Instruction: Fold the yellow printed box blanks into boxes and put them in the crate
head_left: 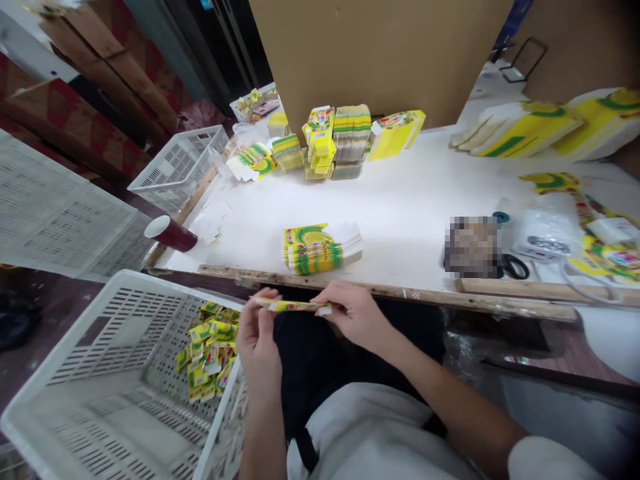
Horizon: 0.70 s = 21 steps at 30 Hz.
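Between my two hands, just in front of the table's edge, a thin yellow printed carton (295, 306) is held edge-on. My left hand (260, 327) pinches its left end, and my right hand (353, 312) grips the right end, where a white flap shows. Beyond them on the white table lies a fanned stack of flat yellow-and-green cartons (315, 250). Below and left of my left hand, a white plastic crate (100, 407) holds a heap of small yellow boxes (210, 350).
Bundled cartons (345, 140) stand at the back against a brown cardboard sheet (385, 53). A dark red cup (173, 233) lies tipped at the table's left edge. Scissors (515, 267) and a plastic bag (547, 223) are at right. More cartons (530, 130) lean behind.
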### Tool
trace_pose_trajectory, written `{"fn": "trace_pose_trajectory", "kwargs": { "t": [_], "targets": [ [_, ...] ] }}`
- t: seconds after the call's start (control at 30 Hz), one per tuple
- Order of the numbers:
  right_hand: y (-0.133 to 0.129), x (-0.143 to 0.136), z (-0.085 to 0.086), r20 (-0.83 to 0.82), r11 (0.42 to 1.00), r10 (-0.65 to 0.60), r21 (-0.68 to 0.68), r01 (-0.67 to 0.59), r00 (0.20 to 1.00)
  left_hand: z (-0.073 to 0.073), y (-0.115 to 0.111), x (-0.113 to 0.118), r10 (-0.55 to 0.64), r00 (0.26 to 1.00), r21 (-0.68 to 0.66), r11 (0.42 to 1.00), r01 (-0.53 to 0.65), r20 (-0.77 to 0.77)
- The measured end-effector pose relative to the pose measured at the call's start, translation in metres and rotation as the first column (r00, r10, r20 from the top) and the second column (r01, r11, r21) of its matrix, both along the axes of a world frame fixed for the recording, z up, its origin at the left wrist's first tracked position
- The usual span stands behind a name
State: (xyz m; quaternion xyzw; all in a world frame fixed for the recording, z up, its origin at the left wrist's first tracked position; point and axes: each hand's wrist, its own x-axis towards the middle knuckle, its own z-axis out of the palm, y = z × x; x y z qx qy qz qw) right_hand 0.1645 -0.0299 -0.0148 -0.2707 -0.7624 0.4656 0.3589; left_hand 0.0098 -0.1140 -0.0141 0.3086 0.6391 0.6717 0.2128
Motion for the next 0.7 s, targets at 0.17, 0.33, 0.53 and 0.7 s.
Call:
{"fn": "trace_pose_trajectory", "kwargs": {
  "t": [0.17, 0.33, 0.53, 0.7],
  "targets": [
    [0.009, 0.018, 0.014, 0.345, 0.875, 0.021, 0.448, -0.184, 0.938, 0.030, -0.009, -0.011, -0.373, 0.816, -0.328, 0.914, 0.241, -0.441],
    [0.003, 0.016, 0.020, 0.153, 0.893, 0.004, 0.445, -0.073, 0.988, 0.021, 0.001, 0.012, -0.641, 0.730, -0.556, 0.705, 0.440, -0.235],
    [-0.004, 0.005, 0.008, -0.218, 0.953, -0.043, -0.302, -0.025, 0.975, 0.006, 0.004, 0.027, -0.502, 0.778, -0.502, 0.818, 0.283, -0.379],
    [-0.003, -0.001, 0.001, -0.405, 0.629, 0.163, -0.660, -0.410, 0.900, -0.001, 0.004, 0.026, -0.500, 0.637, -0.391, 0.864, 0.319, -0.586]
  ]
}}
